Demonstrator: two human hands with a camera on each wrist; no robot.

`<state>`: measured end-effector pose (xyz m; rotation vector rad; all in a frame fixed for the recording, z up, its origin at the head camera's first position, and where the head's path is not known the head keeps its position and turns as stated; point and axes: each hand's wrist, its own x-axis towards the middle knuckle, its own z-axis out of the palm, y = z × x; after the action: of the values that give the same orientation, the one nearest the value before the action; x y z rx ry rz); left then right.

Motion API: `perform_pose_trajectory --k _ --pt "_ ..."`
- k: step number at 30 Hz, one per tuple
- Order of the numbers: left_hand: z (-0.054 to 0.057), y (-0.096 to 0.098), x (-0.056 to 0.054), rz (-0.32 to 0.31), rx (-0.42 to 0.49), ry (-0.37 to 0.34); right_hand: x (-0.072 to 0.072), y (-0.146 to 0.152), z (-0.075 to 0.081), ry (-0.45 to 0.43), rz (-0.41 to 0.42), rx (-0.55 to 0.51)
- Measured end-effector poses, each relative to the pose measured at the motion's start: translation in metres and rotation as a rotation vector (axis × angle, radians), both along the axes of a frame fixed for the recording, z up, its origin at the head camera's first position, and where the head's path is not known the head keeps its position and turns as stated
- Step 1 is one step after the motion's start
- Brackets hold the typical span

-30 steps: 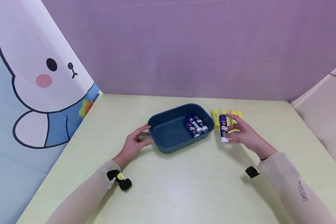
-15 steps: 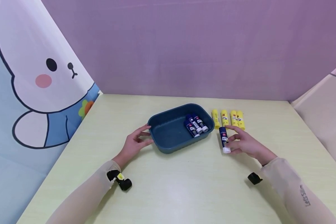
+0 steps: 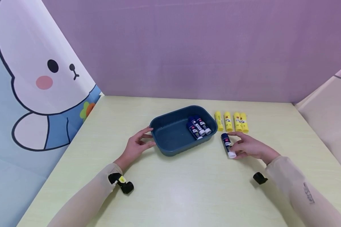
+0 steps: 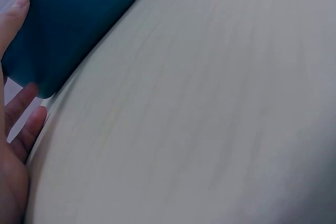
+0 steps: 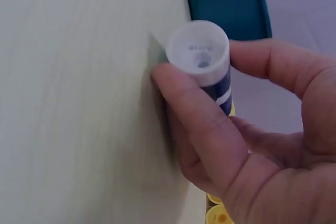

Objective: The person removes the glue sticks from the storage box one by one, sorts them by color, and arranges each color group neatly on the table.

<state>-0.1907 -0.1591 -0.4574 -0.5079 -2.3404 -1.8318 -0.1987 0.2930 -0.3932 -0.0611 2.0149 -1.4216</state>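
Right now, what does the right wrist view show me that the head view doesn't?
Only the right wrist view looks into the hollow white end of the held stick. Only the head view shows the left hand touching the bin, the three dark blue sticks lying inside it, and the rabbit print. Both show the right hand pinching the held stick, plus the bin, table and yellow sticks, though the right wrist view catches the last three only in part.
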Motion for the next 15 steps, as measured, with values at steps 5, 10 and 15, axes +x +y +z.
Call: perform_pose_trajectory --k 5,10,15 --pt "-0.0010 -0.0008 0.0003 -0.007 0.003 -0.009 -0.0029 -0.0025 -0.0023 -0.056 0.019 0.043" --pt "-0.0009 -0.0010 0.0003 -0.012 0.001 -0.037 -0.0034 -0.0042 -0.0046 -0.091 0.012 0.047" --pt "0.0017 -0.0001 0.0003 -0.013 -0.001 -0.038 -0.0045 -0.0043 -0.0060 -0.096 0.008 0.040"
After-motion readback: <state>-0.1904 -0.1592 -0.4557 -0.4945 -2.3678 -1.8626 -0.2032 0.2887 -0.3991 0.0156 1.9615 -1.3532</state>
